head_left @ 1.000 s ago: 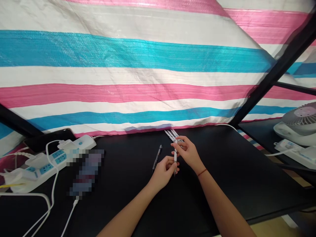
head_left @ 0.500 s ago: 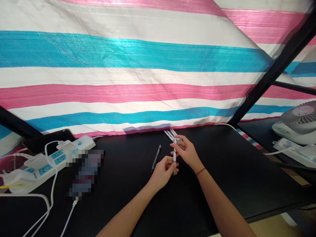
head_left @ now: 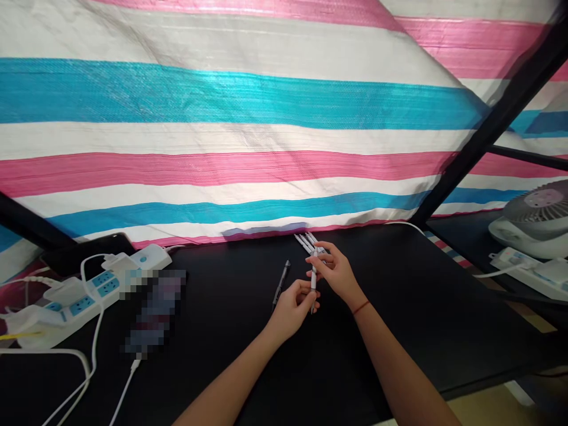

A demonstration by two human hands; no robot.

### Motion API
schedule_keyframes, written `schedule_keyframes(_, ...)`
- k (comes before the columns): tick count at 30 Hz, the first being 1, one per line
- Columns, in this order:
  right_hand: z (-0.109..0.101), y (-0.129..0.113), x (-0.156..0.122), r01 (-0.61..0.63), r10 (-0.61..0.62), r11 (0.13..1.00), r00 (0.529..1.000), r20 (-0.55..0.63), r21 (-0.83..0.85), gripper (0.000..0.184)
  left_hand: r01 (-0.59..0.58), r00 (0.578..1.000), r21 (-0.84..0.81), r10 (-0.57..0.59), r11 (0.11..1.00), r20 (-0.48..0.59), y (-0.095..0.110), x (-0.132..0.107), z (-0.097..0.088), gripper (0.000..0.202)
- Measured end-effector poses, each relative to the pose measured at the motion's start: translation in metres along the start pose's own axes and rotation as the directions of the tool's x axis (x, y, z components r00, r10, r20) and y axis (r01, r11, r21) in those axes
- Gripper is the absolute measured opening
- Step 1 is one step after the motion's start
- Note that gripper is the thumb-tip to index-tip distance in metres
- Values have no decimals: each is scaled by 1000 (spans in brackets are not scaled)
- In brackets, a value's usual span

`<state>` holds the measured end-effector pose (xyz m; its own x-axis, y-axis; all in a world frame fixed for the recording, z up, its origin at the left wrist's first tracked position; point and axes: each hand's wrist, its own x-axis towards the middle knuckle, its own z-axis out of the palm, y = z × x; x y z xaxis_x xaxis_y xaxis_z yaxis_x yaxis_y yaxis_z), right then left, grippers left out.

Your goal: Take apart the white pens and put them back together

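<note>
A white pen (head_left: 313,278) is held nearly upright between both hands above the black table. My left hand (head_left: 296,303) pinches its lower part, with the tip pointing down below the fingers. My right hand (head_left: 333,266) is closed on the upper end, thumb and fingers around it. Just left of the hands lies a black pen (head_left: 281,284), slanted on the table. Several white pens (head_left: 305,241) lie side by side behind my right hand, which partly covers them.
On the left of the black table (head_left: 426,307) are a white power strip (head_left: 106,287) with plugs and cables, a black phone (head_left: 89,251) and a blurred-out device (head_left: 155,313) with a white cable. A fan (head_left: 536,219) stands at right. Striped sheeting (head_left: 248,142) hangs behind.
Both hands stay almost in place around the white pen. The pen's lower tip has shifted very slightly; the other pens have not moved.
</note>
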<state>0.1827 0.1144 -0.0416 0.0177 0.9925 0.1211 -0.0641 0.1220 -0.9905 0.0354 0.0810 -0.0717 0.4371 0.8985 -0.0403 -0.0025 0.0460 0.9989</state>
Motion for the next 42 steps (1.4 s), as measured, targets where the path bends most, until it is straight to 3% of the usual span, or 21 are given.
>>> schedule_keyframes(13, 0, 1, 0, 20, -20, 1000, 1000, 4, -10, 36, 1, 1000, 7, -1, 1000, 3, 0, 1, -1, 23)
schedule_keyframes(42, -1, 0, -1, 36, -37, 999, 999, -12, -23, 38, -14, 1000, 35, 14, 999, 12, 3, -1, -2, 25)
